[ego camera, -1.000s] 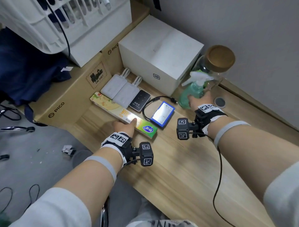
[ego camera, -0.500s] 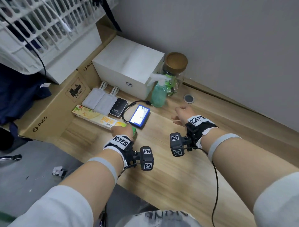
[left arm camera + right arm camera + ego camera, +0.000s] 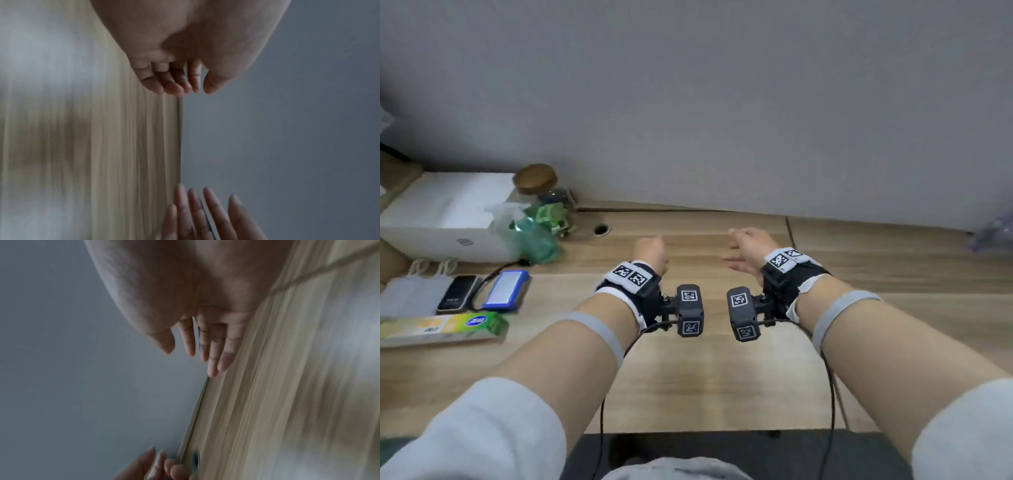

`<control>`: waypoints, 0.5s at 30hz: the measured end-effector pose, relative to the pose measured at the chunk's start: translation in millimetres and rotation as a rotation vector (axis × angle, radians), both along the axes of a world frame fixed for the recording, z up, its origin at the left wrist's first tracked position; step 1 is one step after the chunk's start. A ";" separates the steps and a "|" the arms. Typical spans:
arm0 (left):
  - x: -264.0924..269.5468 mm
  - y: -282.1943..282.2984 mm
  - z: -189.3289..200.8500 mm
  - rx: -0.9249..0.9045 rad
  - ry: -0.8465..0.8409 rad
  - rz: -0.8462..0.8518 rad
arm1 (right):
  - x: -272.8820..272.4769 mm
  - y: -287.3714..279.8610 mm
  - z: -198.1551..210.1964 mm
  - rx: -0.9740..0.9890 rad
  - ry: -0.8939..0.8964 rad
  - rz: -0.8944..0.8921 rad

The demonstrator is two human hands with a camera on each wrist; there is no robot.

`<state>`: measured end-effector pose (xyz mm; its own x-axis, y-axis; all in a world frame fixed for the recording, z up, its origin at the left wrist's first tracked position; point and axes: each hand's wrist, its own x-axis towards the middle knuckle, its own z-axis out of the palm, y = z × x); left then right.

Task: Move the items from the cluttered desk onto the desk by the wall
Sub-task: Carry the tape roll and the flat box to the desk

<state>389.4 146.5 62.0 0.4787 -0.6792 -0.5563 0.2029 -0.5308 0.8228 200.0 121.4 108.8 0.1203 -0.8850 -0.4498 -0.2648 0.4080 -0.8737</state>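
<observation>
While both hands hang over the bare middle of the light wooden desk [image 3: 722, 377] by the grey wall and hold nothing, the moved items lie in a group well to the left, so the left hand [image 3: 650, 251], its fingers loosely curled, is the nearer one, and the right hand [image 3: 748, 248] has its fingers relaxed and apart. Closest lies the long yellow and green cardboard box [image 3: 441, 327], flat, its long axis running left to right along the desk's front edge. Just behind it lie a blue flat device [image 3: 507, 290] and a black flat device [image 3: 457, 294].

Wooden desk [image 3: 722, 377], white box [image 3: 445, 212], spray bottle [image 3: 530, 236], jar [image 3: 541, 192], long carton [image 3: 441, 327]
</observation>
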 end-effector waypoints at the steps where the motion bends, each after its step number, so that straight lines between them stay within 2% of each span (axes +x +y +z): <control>1: -41.5 -6.5 9.5 -0.058 0.013 -0.055 | -43.1 2.9 5.5 -0.008 -0.016 -0.033; 3: -143.6 -12.8 32.3 -0.136 0.069 -0.120 | -136.0 8.1 17.0 -0.024 -0.056 -0.115; 8: -342.5 -24.7 66.2 -0.204 0.144 -0.385 | -327.7 33.0 44.3 -0.033 -0.085 -0.331; 12: -481.0 -24.5 82.8 -0.225 0.164 -0.582 | -454.2 64.0 55.3 -0.034 -0.046 -0.498; 15: -564.0 -23.0 83.0 -0.211 0.187 -0.699 | -528.5 89.3 57.0 -0.008 -0.005 -0.598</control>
